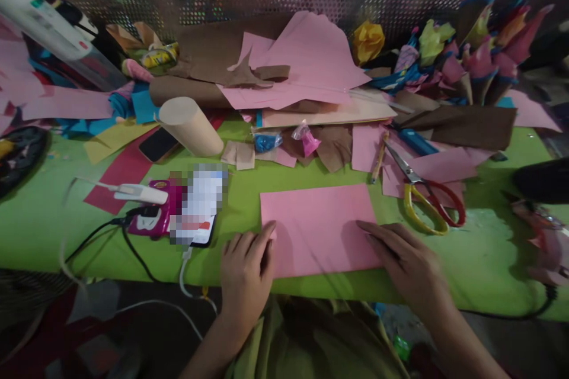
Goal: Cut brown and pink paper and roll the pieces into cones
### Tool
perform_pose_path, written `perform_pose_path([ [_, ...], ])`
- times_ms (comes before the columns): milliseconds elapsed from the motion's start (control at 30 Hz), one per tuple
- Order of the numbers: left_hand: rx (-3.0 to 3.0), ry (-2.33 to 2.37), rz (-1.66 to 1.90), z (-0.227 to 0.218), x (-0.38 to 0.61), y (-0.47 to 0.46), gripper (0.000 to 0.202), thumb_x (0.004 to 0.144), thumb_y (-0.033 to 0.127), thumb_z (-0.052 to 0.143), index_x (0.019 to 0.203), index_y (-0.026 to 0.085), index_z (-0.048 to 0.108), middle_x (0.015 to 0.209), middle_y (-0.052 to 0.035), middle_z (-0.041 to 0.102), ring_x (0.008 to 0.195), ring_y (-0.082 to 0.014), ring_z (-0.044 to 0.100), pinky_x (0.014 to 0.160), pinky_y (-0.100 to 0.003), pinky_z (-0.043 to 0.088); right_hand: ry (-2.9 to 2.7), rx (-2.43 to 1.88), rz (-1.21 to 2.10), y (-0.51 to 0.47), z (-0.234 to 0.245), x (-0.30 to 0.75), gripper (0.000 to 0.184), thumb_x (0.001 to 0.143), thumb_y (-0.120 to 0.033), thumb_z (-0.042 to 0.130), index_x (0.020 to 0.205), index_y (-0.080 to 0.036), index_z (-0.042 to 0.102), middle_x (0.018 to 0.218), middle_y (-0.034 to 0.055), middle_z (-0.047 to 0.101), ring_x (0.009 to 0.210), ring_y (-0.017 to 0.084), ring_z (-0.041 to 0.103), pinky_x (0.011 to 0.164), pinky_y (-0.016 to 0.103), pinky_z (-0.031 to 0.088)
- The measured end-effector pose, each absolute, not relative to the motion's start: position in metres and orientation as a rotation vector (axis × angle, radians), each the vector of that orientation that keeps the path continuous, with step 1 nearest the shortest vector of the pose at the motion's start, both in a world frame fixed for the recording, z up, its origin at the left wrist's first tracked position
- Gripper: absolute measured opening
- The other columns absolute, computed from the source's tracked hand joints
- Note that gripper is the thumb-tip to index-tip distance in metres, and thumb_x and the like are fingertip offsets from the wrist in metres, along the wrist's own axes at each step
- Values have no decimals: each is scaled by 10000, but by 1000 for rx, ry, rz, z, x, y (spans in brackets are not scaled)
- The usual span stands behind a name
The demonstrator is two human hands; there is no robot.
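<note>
A pink sheet of paper (322, 231) lies on the green table in front of me. My left hand (246, 263) is at its left edge, fingers curled and bunched, with index finger and thumb on the margin. At the opposite edge, my right hand (406, 254) has its fingers fairly straight, tips on the paper and the edge held between them and the thumb. A faint dark line crosses the lower middle of the sheet. Scissors with yellow and red handles (438, 204) rest beyond my right hand, beside a pencil (379, 157).
Left of the sheet are a phone (200, 207), a magenta power strip (155, 213) and cables. A cardboard tube (191, 127) stands tilted behind them. Pink and brown paper (306, 59) piles along the back. A hot glue gun (549, 243) sits at far right, its cord trailing along the front.
</note>
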State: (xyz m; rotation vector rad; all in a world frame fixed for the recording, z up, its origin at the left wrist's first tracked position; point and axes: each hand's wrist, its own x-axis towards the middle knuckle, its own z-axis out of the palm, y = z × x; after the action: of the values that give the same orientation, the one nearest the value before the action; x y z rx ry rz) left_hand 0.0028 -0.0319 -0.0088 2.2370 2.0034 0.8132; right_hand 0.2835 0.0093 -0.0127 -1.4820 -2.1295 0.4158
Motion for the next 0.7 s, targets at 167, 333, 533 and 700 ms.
perform_pose_path([
  [167, 2261, 1984, 800, -10, 0, -31, 268, 982, 161, 537, 1210, 171, 678, 806, -38, 687, 724, -195, 555, 694, -331, 397, -2141, -1479, 377, 9, -12, 282, 289, 1025, -284, 492, 1167, -210, 733, 923, 73, 711, 780, 170, 708, 682, 265, 586],
  [333, 2313, 1958, 824, -11, -3, -28, 299, 975, 171, 558, 1255, 195, 658, 795, -37, 679, 717, -205, 530, 712, -341, 402, -2148, -1466, 388, 11, -10, 278, 302, 1027, -252, 474, 1172, -207, 734, 916, 79, 713, 784, 173, 710, 710, 274, 599],
  [533, 2319, 1922, 778, -13, -8, -28, 373, 951, 142, 579, 1313, 227, 617, 844, -43, 688, 754, -223, 549, 742, -360, 420, -2141, -1494, 414, 13, -11, 278, 330, 1026, -227, 461, 1222, -240, 726, 940, 85, 717, 800, 185, 716, 708, 295, 613],
  [700, 2317, 1913, 763, -12, -9, -29, 410, 945, 126, 582, 1340, 236, 598, 834, -43, 677, 741, -226, 536, 738, -365, 416, -2131, -1491, 452, 14, -9, 277, 334, 1023, -226, 473, 1255, -264, 710, 946, 76, 708, 812, 184, 711, 725, 292, 611],
])
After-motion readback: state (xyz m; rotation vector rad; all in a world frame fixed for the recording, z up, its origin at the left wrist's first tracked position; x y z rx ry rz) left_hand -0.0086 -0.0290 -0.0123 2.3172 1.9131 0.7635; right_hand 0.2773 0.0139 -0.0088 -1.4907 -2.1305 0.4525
